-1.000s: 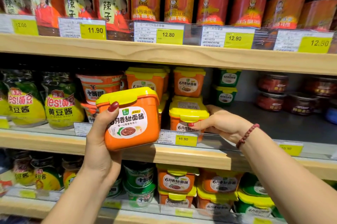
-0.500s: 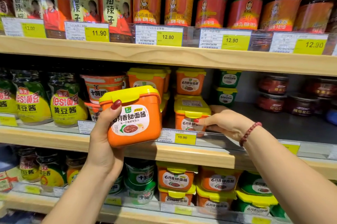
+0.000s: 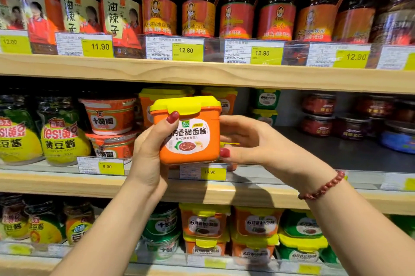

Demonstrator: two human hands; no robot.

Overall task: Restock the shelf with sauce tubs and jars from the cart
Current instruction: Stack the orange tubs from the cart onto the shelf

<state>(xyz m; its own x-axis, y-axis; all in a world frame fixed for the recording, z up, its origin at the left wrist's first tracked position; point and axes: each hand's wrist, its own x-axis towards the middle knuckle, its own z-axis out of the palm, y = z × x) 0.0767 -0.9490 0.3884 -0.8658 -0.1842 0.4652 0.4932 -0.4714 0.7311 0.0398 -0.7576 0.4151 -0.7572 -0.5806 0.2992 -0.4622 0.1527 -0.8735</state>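
An orange sauce tub with a yellow clip lid and a white oval label is held upright in front of the middle shelf. My left hand grips its left side, thumb up on the lid's edge. My right hand is against the tub's right side, thumb on the lower front corner and fingers behind it. More orange tubs of the same kind stand on the shelf right behind the held one, mostly hidden by it.
Green tubs are stacked at the back, with a bare dark shelf floor in front of them. Red-lidded bowls and yellow-label jars stand to the left, small dark jars to the right. Tall chili jars fill the top shelf.
My left hand carried the tub right and up, in front of the stacked tubs. My right hand left the tub on the shelf and came onto the held tub's right side.
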